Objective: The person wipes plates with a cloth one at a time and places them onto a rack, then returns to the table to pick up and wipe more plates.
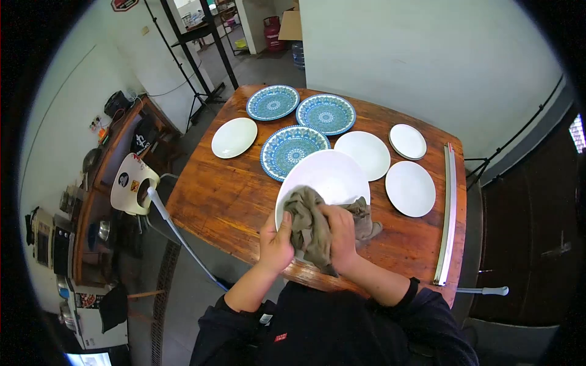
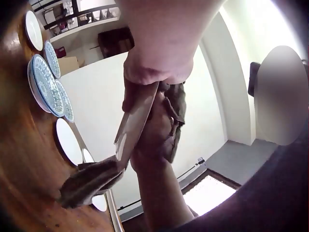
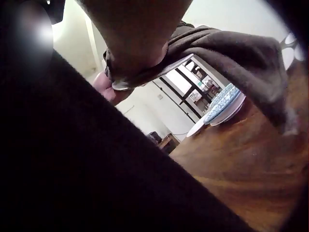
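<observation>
- Large white plate (image 1: 332, 174): center of the head view, tilted, lifted above the near part of the wooden table (image 1: 207, 198).
- L hand (image 1: 276, 247): grips its near-left rim, thumb on the front side by the cloth.
- R hand (image 1: 343, 235): holds the bunched gray-brown cloth (image 1: 310, 229) against the plate's lower R part; exact finger curl can't tell.
- Handling, my guess: plate's stiff, moderately heavy for one hand, smooth so slippery, esp. if damp; prob. ceramic, so chips or cracks if knocked.
- Grip it at the rim, thumb in front, fingers behind; 2nd hand on the opp. rim if you need more support.
- Cloth's soft, limp, prob. light; take a bunched fold btwn thumb & fingers. Loose end (image 1: 366, 222) sticks out R of the plate; mind it doesn't snag.
- Blue-patterned plate (image 1: 293, 152) sits just behind, so watch rim contact.
- Hidden: most L fingers behind the plate, R fingertips in the cloth, plate's underside.
- R wrist view: dark sleeve (image 3: 72, 145) blocks lower L; L hand mostly blocked.
- Can't tell: whether the loose end's the same cloth, or if anything's wet.
</observation>
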`<state>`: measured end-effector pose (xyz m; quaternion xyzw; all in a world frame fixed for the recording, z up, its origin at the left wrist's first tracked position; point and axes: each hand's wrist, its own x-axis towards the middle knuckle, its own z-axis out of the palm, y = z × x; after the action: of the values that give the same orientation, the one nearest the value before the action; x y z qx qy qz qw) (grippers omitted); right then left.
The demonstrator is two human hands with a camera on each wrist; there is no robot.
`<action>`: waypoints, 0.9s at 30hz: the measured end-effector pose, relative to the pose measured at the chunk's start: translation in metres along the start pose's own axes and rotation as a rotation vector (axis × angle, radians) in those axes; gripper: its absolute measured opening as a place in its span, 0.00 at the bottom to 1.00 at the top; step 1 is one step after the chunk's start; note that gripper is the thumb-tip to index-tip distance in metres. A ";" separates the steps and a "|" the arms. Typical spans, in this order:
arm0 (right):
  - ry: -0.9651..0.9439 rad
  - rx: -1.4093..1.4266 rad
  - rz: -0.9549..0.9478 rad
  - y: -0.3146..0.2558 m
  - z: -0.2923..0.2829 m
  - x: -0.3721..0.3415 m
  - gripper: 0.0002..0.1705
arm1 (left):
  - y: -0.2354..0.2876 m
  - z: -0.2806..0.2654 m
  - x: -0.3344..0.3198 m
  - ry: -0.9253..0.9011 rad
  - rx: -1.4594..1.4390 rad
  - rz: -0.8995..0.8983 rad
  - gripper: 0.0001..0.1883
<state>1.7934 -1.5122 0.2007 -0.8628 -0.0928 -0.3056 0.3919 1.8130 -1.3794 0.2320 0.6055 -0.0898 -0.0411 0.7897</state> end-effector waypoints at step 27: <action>0.253 -0.090 0.095 0.014 -0.057 0.040 0.19 | 0.002 0.036 -0.017 -0.132 0.099 -0.061 0.16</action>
<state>1.8047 -1.5666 0.2449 -0.8375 0.0118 -0.3968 0.3755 1.7891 -1.4097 0.2409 0.6421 -0.1250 -0.1003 0.7497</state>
